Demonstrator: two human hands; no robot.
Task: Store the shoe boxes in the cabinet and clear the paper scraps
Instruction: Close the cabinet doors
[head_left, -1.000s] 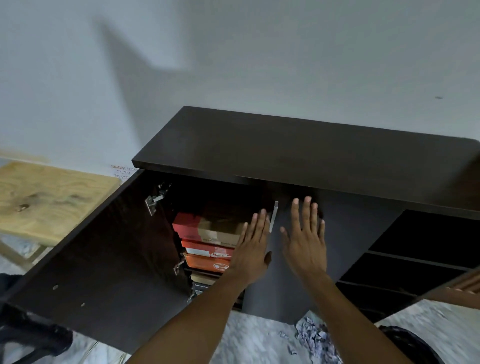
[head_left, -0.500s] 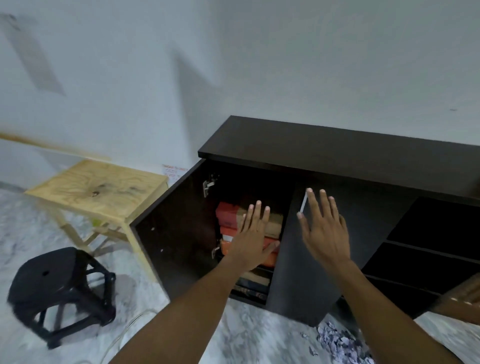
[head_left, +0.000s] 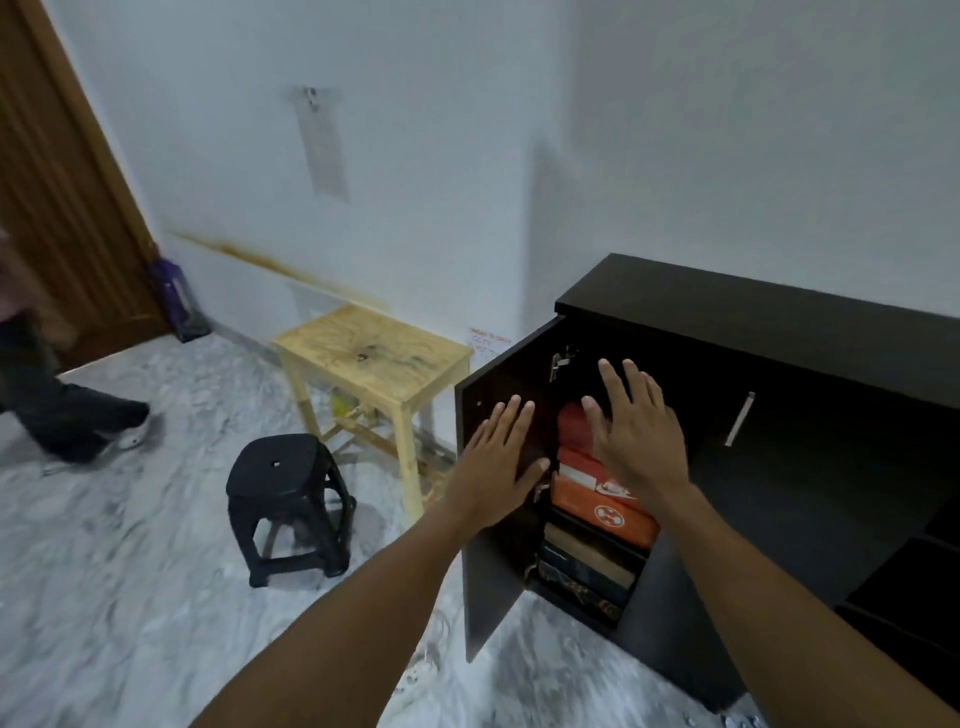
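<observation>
A dark cabinet (head_left: 727, 312) stands against the white wall, its left door (head_left: 493, 571) swung partly open. Inside, red and orange shoe boxes (head_left: 602, 506) are stacked above darker boxes (head_left: 587, 571). My left hand (head_left: 498, 462) is flat and empty, fingers spread, in front of the open door's inner face. My right hand (head_left: 636, 431) is also flat and empty, held in front of the upper boxes. Whether either hand touches anything is unclear. The right door (head_left: 779, 467) with its silver handle (head_left: 740, 426) is closed.
A black plastic stool (head_left: 288, 499) and a small wooden table (head_left: 374, 358) stand left of the cabinet on the marble floor. Another person's legs (head_left: 78, 415) are at the far left by a brown door (head_left: 57, 182). Open shelves (head_left: 924, 571) lie at the right.
The view has swung left and pulled back. My left hand moved from the boxes to the open door's face. My right hand shifted from the closed right door to in front of the boxes.
</observation>
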